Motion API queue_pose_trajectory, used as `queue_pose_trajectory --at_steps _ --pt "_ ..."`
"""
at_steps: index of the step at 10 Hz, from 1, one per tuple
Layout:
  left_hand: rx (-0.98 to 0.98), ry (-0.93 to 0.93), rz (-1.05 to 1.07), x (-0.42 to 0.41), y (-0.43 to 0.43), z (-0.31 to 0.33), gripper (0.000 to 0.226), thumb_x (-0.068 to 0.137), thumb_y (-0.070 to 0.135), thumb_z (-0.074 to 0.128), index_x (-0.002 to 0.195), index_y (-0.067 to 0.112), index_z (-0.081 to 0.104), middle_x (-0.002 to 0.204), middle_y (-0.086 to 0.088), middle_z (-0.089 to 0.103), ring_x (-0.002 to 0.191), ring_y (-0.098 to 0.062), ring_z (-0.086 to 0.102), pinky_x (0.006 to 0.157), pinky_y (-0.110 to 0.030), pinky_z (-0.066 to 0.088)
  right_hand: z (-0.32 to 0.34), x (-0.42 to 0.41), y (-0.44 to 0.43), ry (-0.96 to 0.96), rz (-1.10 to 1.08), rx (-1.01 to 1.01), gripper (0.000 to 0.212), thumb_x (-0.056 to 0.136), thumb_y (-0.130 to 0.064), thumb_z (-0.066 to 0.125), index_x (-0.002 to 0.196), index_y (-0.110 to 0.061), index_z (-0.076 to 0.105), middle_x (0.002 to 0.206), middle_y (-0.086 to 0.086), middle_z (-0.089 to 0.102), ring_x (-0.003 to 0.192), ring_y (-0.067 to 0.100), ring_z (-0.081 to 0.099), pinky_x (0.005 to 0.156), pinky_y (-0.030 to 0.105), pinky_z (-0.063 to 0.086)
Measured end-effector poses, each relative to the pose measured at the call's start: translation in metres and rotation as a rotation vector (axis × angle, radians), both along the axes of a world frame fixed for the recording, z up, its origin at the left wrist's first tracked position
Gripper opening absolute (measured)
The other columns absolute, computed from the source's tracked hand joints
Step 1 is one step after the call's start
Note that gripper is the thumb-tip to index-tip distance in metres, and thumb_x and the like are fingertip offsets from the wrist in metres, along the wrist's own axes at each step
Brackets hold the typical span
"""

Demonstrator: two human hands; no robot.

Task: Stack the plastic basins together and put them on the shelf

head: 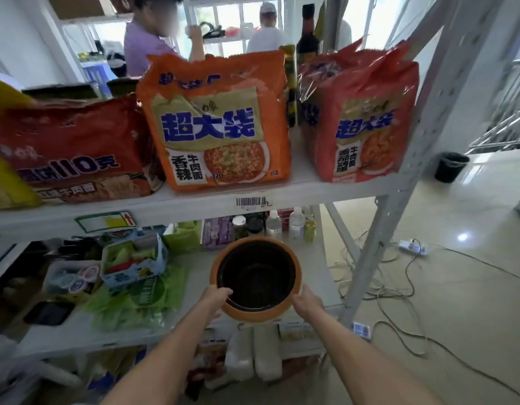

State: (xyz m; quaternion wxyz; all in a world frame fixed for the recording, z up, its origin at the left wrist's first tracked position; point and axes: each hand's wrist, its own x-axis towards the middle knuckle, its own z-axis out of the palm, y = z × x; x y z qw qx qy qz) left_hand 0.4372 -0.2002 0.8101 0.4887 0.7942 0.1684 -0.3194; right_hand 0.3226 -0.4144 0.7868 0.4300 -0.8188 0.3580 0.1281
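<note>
A stack of plastic basins, an orange one outside with a dark one nested inside it, rests at the front edge of the middle white shelf. My left hand grips the near left rim, fingers hooked inside. On the near right side, my right hand holds the outer wall. Both forearms reach in from the bottom of the view.
Orange noodle packs fill the upper shelf. Behind the basins stand small bottles and jars; a blue box and green bags lie left. A shelf upright rises right, with cables and a power strip on the floor. Two people stand beyond.
</note>
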Motion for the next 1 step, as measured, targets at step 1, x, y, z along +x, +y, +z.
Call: queue_pose_trajectory --at_steps 1 --pt "0.053 -0.036 -0.06 -0.0151 -0.0005 0.029 0.042 0.104 0.02 0.054 0.144 0.007 0.049 0.151 -0.012 0.05 0.129 -0.031 0.056 0.093 -0.041 0.053 0.0415 -0.0256 0.0127 0.034 0.085 -0.086 0.051 0.106 -0.043 0.033 0.148 -0.02 0.051 0.119 0.011 0.069 0.114 0.033 0.07 0.097 0.042 0.058"
